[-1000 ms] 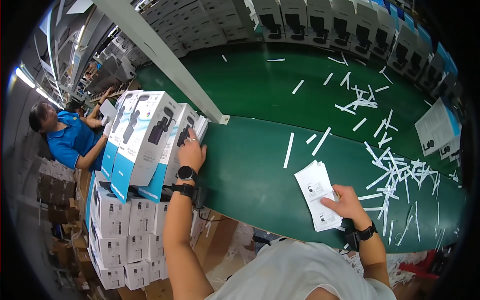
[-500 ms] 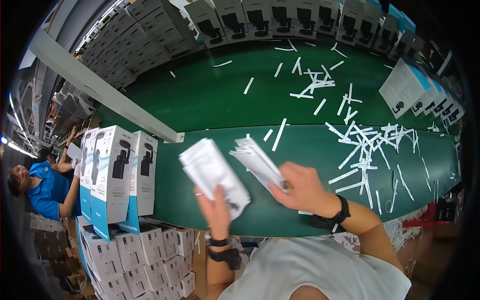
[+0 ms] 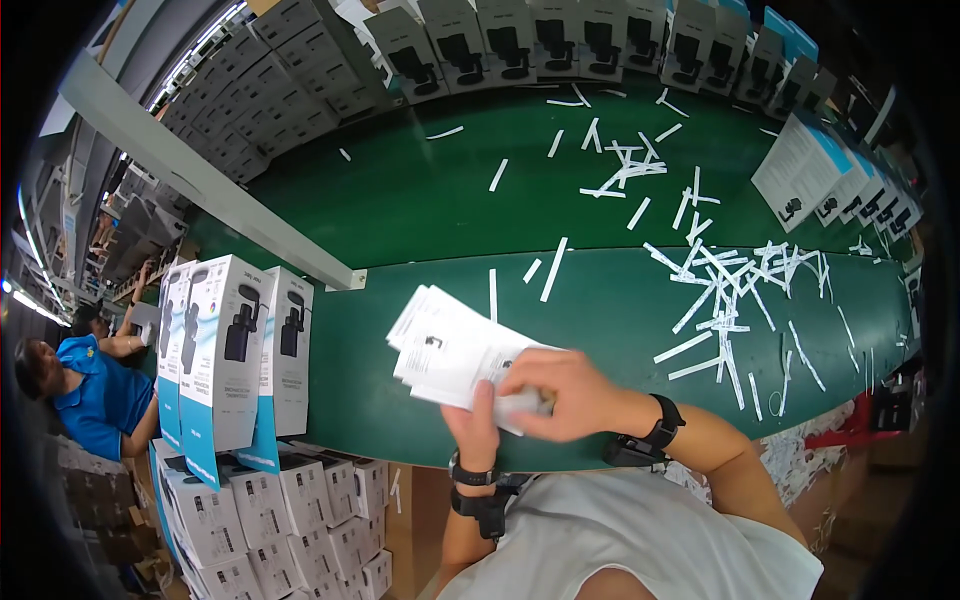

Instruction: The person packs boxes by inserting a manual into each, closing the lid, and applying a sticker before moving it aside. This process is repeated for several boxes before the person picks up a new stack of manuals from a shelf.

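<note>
My left hand (image 3: 474, 436) is closed round the near end of a stack of white printed leaflets (image 3: 440, 345), its thumb lying on top. The leaflets are slightly fanned at their far left end, and the top one carries a small dark drawing. My right hand (image 3: 565, 392) lies over the near right end of the same stack, its fingers bent and pressed to the paper. Some blur hides the fingertips. Both hands are held above the near strip of the green table (image 3: 370, 400).
White paper strips (image 3: 725, 290) lie scattered across the right side of the table. Tall printed boxes (image 3: 225, 350) stand at the left, with stacked white cartons (image 3: 265, 510) below. More boxes (image 3: 505, 45) line the far edge. A slanting post (image 3: 200, 180) meets the table. A co-worker in blue (image 3: 100, 390) is at far left.
Two separate bundles of leaflets, one in each hand, have come together into one stack. My right hand has moved left and down to meet my left hand.
</note>
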Demonstrator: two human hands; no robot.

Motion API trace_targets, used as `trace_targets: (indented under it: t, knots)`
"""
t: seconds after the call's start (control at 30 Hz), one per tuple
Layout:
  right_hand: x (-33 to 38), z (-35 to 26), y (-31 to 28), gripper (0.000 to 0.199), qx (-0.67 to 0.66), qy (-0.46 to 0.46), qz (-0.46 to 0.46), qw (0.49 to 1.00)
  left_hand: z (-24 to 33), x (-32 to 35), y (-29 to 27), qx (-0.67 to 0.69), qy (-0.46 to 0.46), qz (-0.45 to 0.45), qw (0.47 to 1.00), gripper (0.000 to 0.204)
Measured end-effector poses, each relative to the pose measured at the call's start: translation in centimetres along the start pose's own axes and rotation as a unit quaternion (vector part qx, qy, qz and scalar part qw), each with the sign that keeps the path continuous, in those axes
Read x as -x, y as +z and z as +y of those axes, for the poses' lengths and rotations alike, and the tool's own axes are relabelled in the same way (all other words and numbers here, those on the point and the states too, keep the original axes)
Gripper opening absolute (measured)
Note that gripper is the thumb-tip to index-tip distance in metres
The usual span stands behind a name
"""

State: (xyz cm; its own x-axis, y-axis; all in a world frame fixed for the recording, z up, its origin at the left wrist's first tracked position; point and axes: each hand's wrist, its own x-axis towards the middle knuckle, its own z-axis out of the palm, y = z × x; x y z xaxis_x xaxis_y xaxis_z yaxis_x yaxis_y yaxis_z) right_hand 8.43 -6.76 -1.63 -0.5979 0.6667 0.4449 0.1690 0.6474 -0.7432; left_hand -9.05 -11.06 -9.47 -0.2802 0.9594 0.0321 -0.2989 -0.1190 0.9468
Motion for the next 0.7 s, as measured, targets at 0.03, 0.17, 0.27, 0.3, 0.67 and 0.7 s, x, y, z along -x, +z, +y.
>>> trace_targets:
  t: [0.03, 0.17, 0.27, 0.3, 0.67, 0.7]
  knots:
    - [0.1, 0.4, -0.5, 0.059, 0.004, 0.040, 0.071, 0.997, 0.2, 0.2, -0.5, -0.025, 0.042, -0.013, 0.999, 0.055]
    - [-1.6, -0.9, -2.4, 0.081, -0.062, 0.086, 0.114, 0.988, 2.7, 0.0, -3.0, -0.199, 0.166, -0.142, 0.955, 0.064]
    - [-1.4, 0.0, -2.1, 0.093, -0.055, 0.104, 0.022, 0.993, 4.6, -2.0, -3.1, -0.385, 0.156, -0.265, 0.870, 0.096]
    - [-0.8, 1.6, -1.3, 0.093, -0.029, 0.081, 0.023, 0.996, 4.8, -2.2, -1.9, -0.223, 0.180, -0.222, 0.932, 0.105]
    - [-1.3, 0.3, 0.7, 0.079, 0.005, 0.082, 0.089, 0.993, 5.9, -1.6, 3.8, 0.021, 0.104, 0.037, 0.994, 0.067]
    - [-1.4, 0.4, 1.6, 0.076, -0.005, 0.069, 0.116, 0.991, 5.2, -1.5, 3.5, 0.009, 0.136, -0.004, 0.991, 0.054]
